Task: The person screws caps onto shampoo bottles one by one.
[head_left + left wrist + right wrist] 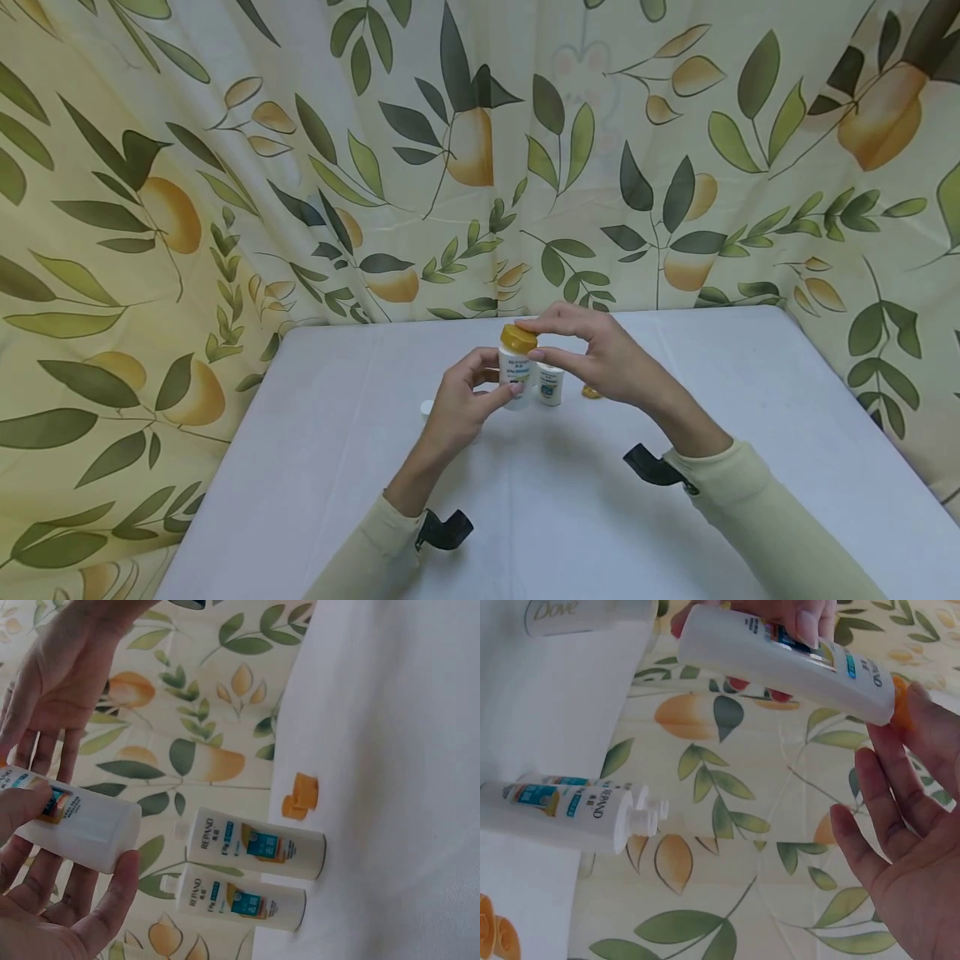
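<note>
Capped white bottle (787,671), label REPAND: aloft over the bench (360,483), slightly tilted, between two hands. Left hand (459,404): fingers wrapped around bottle body. Right hand (603,354): thumb and forefinger pinching yellow cap (519,337), other fingers spread wide of it.

Risks, judged:
- Held bottle: possible drop, from too loose a left-hand grip or any twist at the cap outmatching it. Also possible denting of the wall, from too hard a squeeze.
- Standing bottles (259,844), uncapped: possible topple, from a low swing of the held bottle or a brush of the right hand. Spill then possible through bare necks; contents, if any, not visible.
- Yellow cap: possible slip from fingertips, from pulling at an angle to the neck. Cannot tell how firmly seated.
- Loose caps (305,791): possible roll or flick aside, from a passing sleeve (757,508).

Count:
- Bench, 1, white-covered.
- Sleeves, 2.
- Hands, 2, both occupied.
- REPAND bottles, 3: 1 held, 2 standing side by side.
- Dove bottle (577,619), 1, cut off by frame edge in right wrist view, apart from the standing pair.
- Black wrist devices (444,531), 2.
- Caps, 3: 1 on held bottle, 2 loose on bench near the standing pair.
</note>
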`<state>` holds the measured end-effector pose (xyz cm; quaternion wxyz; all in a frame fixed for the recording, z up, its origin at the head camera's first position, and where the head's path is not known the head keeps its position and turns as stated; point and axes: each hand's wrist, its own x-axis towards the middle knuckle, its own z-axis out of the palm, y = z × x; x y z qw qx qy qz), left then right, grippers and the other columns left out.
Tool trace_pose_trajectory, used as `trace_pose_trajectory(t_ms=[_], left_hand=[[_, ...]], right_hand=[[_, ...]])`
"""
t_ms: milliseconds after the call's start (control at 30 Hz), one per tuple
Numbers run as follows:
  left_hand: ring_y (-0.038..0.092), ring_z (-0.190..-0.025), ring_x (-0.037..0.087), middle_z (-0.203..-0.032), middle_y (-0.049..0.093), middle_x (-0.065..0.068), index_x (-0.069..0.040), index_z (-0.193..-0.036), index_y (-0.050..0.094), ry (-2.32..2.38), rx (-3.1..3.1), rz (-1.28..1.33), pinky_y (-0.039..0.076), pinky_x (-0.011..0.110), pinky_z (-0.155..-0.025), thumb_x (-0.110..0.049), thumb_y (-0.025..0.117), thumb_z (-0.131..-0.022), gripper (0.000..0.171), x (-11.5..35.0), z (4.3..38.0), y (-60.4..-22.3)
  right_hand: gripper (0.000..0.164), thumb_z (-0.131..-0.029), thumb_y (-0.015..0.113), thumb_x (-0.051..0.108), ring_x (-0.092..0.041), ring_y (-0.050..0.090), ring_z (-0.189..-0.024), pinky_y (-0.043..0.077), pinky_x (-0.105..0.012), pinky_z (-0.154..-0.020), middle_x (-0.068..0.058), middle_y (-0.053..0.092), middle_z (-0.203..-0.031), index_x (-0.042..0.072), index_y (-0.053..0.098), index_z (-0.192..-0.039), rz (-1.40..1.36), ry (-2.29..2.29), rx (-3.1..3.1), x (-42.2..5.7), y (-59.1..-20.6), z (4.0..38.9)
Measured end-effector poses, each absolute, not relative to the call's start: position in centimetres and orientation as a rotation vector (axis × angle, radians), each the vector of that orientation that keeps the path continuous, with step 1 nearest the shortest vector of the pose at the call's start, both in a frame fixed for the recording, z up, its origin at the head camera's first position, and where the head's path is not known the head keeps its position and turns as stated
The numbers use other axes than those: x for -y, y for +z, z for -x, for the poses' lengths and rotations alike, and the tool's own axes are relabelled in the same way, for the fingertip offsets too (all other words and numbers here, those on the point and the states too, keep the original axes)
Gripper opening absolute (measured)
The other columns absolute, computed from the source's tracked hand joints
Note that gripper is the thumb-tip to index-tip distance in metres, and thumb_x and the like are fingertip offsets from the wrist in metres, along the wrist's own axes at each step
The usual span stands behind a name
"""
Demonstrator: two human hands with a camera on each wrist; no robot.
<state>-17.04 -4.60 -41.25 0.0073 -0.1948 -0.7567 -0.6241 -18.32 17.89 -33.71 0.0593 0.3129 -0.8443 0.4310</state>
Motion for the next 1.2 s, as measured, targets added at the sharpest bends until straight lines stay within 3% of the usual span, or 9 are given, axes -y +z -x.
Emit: trace_pose_trajectory(t_ms=[333,500,667,833,1200], left_hand=[[0.064,-0.108,0.023,-0.124,0.066,0.001,-0.015,-0.127,0.065,-1.921,2.428,0.635,0.059,0.033,-0.083,-0.015,0.079,-0.09,0.039,4.8,16.8,-41.0],[0.064,-0.109,0.023,-0.125,0.065,0.002,-0.014,-0.127,0.065,-1.938,2.418,0.673,0.06,0.032,-0.085,-0.015,0.078,-0.091,0.038,4.8,16.7,-41.2],[0.064,-0.11,0.023,-0.125,0.065,0.003,-0.013,-0.128,0.064,-1.963,2.392,0.706,0.06,0.031,-0.086,-0.014,0.077,-0.092,0.038,4.7,16.6,-41.2],[0.064,-0.11,0.022,-0.125,0.065,0.002,-0.014,-0.127,0.064,-1.968,2.381,0.71,0.06,0.031,-0.086,-0.013,0.076,-0.092,0.037,4.6,16.5,-41.2],[0.065,-0.106,0.022,-0.122,0.065,0.002,-0.013,-0.124,0.065,-2.0,2.337,0.678,0.061,0.032,-0.084,-0.008,0.076,-0.091,0.035,4.3,16.6,-41.4]], right_hand=[[0.04,-0.079,0.086,0.011,-0.015,0.064,-0.104,0.056,-0.034,-0.09,0.002,0.072,-0.111,0.015,0.076,-0.118,-0.973,1.273,2.482,-18.1,-34.0,18.7],[0.039,-0.076,0.088,0.013,-0.019,0.066,-0.109,0.054,-0.047,-0.098,0.001,0.074,-0.111,0.014,0.077,-0.114,-0.93,1.293,2.488,-17.9,-34.1,18.8],[0.042,-0.08,0.087,0.015,-0.025,0.065,-0.119,0.048,-0.059,-0.105,-0.001,0.074,-0.116,0.015,0.074,-0.12,-0.87,1.362,2.546,-17.7,-34.1,18.8],[0.045,-0.082,0.086,0.019,-0.025,0.062,-0.123,0.045,-0.061,-0.107,-0.002,0.072,-0.123,0.016,0.072,-0.125,-0.835,1.448,2.558,-17.4,-34.3,18.6],[0.041,-0.077,0.089,0.019,-0.022,0.065,-0.113,0.048,-0.058,-0.104,0.0,0.073,-0.113,0.016,0.074,-0.115,-0.728,1.59,2.482,-16.7,-34.9,18.4]])
